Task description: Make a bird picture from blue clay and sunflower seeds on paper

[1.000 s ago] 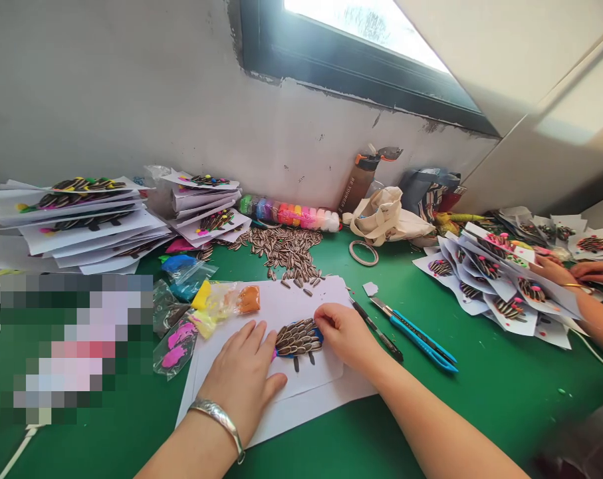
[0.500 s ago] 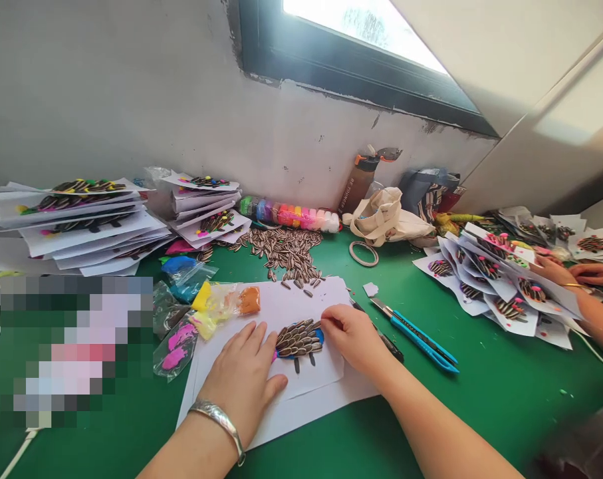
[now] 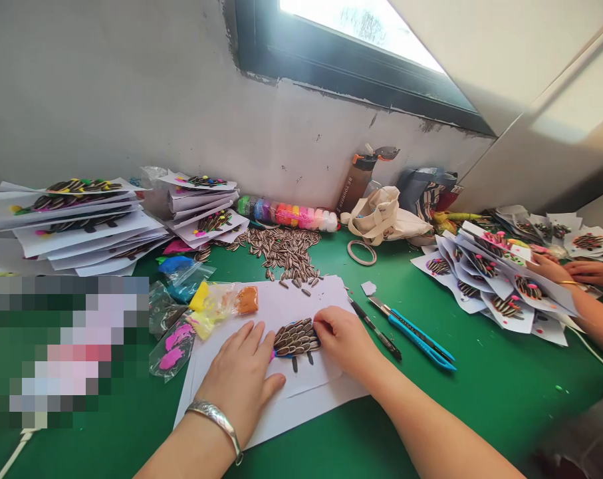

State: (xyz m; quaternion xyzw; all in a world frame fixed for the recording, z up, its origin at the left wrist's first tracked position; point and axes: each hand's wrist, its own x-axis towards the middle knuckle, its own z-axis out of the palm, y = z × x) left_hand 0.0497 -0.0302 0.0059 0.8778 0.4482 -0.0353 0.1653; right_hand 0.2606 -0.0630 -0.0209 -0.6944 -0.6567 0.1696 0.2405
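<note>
White paper point(image 3: 261, 419) lies in stacked sheets on the green table. On the top sheet is a figure of overlapping striped seeds point(image 3: 296, 338) on blue clay, with a pink bit at its left end and two dark legs below. My left hand point(image 3: 246, 376) lies on the paper with fingers spread, its fingertips beside the figure's left end. My right hand point(image 3: 342, 336) has its fingers pinched together at the figure's right end; whatever they hold is hidden. A loose pile of seeds point(image 3: 291, 253) lies behind the paper.
A pen point(image 3: 375, 329) and blue cutter point(image 3: 421, 339) lie right of the paper, a tape ring point(image 3: 361, 253) behind. Clay bags point(image 3: 174, 346) are at left. Paper stacks point(image 3: 89, 233) stand at back left; more pictures point(image 3: 505, 286) lie right, near another person's hand point(image 3: 548, 269).
My right hand has moved slightly left over the figure's right end, covering most of the blue there. More of the pen shows. My left hand stays in place on the paper.
</note>
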